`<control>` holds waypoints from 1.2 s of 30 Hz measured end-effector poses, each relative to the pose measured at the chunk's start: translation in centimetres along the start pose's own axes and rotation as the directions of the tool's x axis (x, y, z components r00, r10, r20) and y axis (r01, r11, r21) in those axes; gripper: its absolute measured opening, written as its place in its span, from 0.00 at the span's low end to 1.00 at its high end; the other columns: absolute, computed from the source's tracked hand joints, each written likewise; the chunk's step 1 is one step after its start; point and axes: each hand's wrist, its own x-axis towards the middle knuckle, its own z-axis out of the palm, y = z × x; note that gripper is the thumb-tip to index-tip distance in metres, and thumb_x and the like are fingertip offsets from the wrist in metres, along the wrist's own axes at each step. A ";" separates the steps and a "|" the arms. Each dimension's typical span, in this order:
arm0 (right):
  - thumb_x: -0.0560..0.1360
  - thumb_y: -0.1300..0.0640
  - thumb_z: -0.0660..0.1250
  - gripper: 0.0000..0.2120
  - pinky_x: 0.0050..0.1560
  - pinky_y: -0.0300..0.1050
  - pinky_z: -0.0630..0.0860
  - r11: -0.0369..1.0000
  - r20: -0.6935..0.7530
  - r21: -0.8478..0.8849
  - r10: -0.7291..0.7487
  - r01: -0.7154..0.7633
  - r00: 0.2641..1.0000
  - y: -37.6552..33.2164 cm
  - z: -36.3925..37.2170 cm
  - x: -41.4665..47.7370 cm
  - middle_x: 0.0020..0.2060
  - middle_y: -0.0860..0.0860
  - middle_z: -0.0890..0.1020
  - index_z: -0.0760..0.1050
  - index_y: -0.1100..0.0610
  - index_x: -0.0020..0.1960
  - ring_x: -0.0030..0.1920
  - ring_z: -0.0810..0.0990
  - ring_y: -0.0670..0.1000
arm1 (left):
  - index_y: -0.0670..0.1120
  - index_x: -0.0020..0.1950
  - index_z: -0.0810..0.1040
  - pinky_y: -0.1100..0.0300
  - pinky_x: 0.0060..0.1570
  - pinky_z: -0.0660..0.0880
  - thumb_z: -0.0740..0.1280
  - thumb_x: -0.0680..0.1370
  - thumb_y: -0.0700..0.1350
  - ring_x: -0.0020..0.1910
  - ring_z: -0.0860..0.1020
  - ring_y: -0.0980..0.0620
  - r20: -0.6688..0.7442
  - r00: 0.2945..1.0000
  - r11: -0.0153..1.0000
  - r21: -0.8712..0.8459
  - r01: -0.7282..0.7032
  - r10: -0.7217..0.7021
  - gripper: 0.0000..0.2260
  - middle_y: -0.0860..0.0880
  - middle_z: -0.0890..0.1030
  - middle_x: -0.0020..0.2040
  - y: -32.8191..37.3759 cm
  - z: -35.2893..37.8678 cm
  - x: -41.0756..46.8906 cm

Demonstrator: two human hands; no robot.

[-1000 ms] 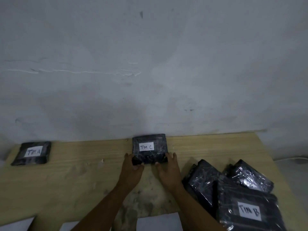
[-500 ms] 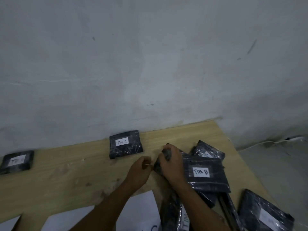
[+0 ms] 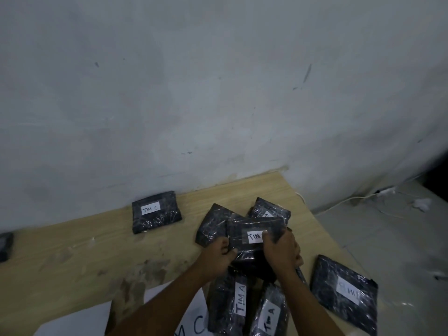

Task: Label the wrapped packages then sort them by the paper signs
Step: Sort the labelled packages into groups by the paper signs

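In both hands (image 3: 281, 253) — labelled package (image 3: 253, 226)

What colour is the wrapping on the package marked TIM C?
Black and glossy, on the TIM C package; head view.

Dim, perhaps slightly blurred, edges bowed

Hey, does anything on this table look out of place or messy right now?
Yes: the unsorted packages lie in a crooked heap, and a TIM A package lies against the paper sign marked C. Another package sits askew at the table's right edge.
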 end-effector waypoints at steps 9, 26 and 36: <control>0.73 0.43 0.68 0.23 0.69 0.62 0.60 0.993 -0.020 0.119 0.001 0.002 1.000 -1.6 -1.1 -1.3 0.64 0.52 0.73 0.70 0.50 0.64 0.67 0.67 0.58 | 0.42 0.66 0.69 0.64 0.45 0.75 0.68 0.78 0.45 0.54 0.77 0.50 -0.147 0.984 0.973 -0.219 0.072 -0.106 0.18 0.44 0.77 0.61 -0.3 -1.0 -0.4; 0.76 0.56 0.68 0.14 0.53 0.49 0.79 0.923 0.398 0.364 -0.279 0.129 0.874 -13.1 15.4 -16.8 0.58 0.53 0.77 0.71 0.54 0.60 0.55 0.78 0.53 | 0.43 0.63 0.71 0.59 0.47 0.70 0.67 0.79 0.47 0.52 0.76 0.50 -0.551 0.808 0.952 -0.305 0.035 -0.206 0.15 0.48 0.76 0.56 -11.1 -24.2 -10.6; 0.77 0.58 0.68 0.12 0.49 0.41 0.74 0.938 0.549 0.307 -0.315 0.164 0.774 -16.8 25.5 -26.2 0.54 0.50 0.76 0.72 0.55 0.59 0.54 0.77 0.51 | 0.47 0.56 0.71 0.56 0.49 0.74 0.67 0.78 0.47 0.49 0.77 0.50 -0.612 0.729 0.933 -0.343 0.105 -0.307 0.10 0.48 0.77 0.53 -19.9 -34.7 -15.6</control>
